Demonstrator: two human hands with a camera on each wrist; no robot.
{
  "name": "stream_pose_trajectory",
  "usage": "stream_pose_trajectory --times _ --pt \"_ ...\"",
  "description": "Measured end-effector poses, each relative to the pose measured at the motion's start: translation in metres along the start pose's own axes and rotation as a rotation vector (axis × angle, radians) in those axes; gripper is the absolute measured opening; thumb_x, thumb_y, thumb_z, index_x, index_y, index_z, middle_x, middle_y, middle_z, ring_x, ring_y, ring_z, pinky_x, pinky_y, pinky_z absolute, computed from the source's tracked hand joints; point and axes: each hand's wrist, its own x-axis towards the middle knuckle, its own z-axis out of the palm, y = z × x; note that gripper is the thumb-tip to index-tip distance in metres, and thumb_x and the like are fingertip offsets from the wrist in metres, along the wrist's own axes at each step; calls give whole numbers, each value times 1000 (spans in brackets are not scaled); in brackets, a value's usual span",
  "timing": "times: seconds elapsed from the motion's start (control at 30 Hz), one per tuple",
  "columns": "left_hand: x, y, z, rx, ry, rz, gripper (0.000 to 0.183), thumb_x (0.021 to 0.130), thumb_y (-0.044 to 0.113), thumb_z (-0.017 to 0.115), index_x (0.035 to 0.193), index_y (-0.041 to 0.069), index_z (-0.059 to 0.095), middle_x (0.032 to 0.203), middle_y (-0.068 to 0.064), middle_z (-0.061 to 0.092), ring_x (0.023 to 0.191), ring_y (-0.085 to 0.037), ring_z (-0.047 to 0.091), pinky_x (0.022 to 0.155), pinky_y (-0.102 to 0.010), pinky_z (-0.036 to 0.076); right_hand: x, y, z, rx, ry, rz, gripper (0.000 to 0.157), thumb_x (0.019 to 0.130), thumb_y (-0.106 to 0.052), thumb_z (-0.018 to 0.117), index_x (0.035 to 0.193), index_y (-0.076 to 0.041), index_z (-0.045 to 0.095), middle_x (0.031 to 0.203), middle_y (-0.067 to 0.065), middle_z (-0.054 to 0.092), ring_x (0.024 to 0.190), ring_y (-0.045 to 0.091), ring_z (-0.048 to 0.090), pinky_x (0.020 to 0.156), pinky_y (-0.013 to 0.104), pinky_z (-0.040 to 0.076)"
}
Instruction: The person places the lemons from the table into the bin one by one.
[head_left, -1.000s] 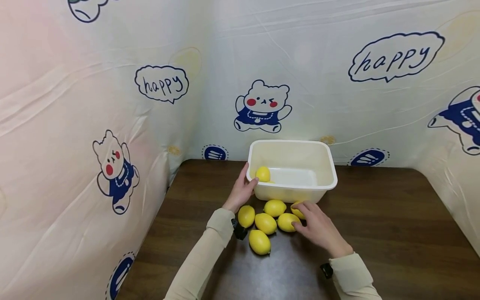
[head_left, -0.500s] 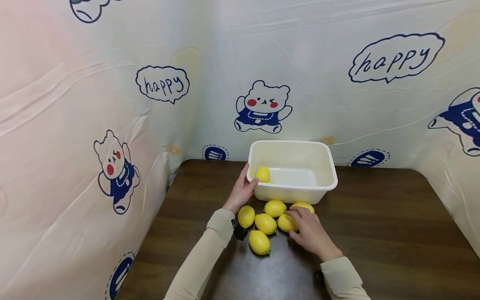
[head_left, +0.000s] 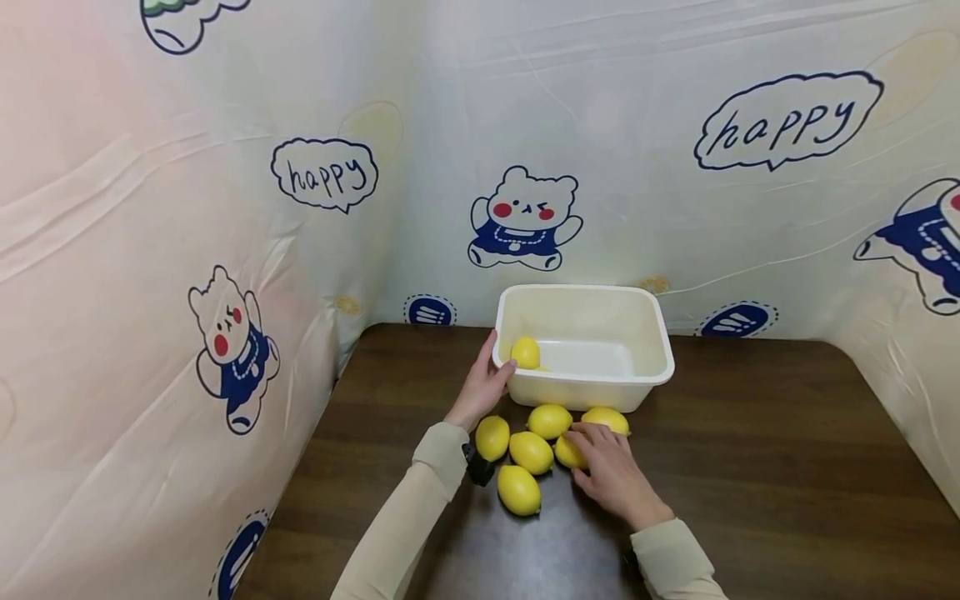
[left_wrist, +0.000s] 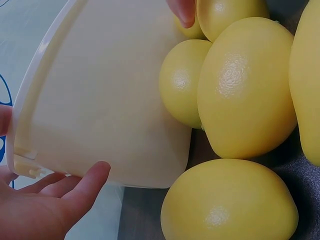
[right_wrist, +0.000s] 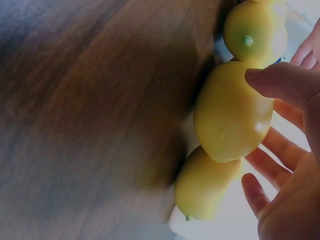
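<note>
My left hand (head_left: 480, 388) grips the left front corner of the white bin (head_left: 581, 393), with its thumb over the rim. One yellow lemon (head_left: 526, 353) shows inside the bin, with a sliver of another beside it. In front of the bin my right hand (head_left: 613, 475) has its thumb and fingers around a lemon (right_wrist: 232, 112) that still sits on the table. Just behind that one, another lemon (head_left: 606, 419) lies close to the bin's front wall. More lemons, one of them at the front (head_left: 519, 490), cluster to the left of the right hand.
The dark wooden table (head_left: 780, 450) extends to both sides of the bin. Behind it and at the left hangs a pale printed cloth (head_left: 637, 167) with cartoon bears. The bin's back stands close to this cloth.
My right hand has moved left and slightly nearer, off the lemon at the right end of the group and onto the one beside it. The left hand keeps its hold on the bin.
</note>
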Motion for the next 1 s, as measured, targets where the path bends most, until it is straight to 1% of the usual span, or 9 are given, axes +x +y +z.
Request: stream_pose_trajectory --times 0.1,0.2,0.4,0.47,0.57,0.77,1.0 --pt "0 0 1 -9 9 1 68 100 32 49 153 43 8 163 5 12 143 -27 34 101 -49 46 0 0 2 -8 -1 -1 48 81 -16 75 126 -14 60 133 10 55 122 31 47 98 55 37" --pt "0 0 1 -12 11 0 68 101 31 49 154 42 8 163 4 13 143 -27 35 101 -49 46 0 -1 3 -8 -4 3 49 80 -16 76 126 -14 59 133 10 55 121 32 47 97 55 37" --pt "-1 0 1 -4 17 -9 68 100 33 50 154 40 8 163 5 14 143 -26 35 101 -49 47 0 -2 4 -2 8 4 49 79 -15 77 125 -14 60 132 11 55 120 33 47 95 55 37" --pt "-1 0 2 -4 17 -16 68 100 34 50 154 43 8 163 6 14 143 -25 35 101 -48 47 0 -2 5 6 7 4 49 79 -15 77 125 -14 61 130 11 55 119 33 47 94 55 37" --pt "-1 -1 1 -6 14 -13 69 100 34 50 154 42 8 163 6 14 144 -25 34 101 -49 46 -2 -2 6 18 -7 7 49 80 -14 77 126 -14 61 130 10 55 119 33 47 94 54 37" --pt "-1 -2 1 -2 16 -14 69 99 35 51 152 45 8 163 6 14 143 -25 34 102 -49 46 -3 -3 7 35 -19 12 49 80 -14 76 127 -15 60 130 10 55 119 32 46 93 53 38" --pt "0 -2 1 10 20 -7 68 100 32 50 152 45 8 163 5 14 143 -26 35 101 -49 46 -4 -2 8 33 -46 15 49 81 -16 77 127 -16 60 128 8 55 117 30 49 94 50 43"
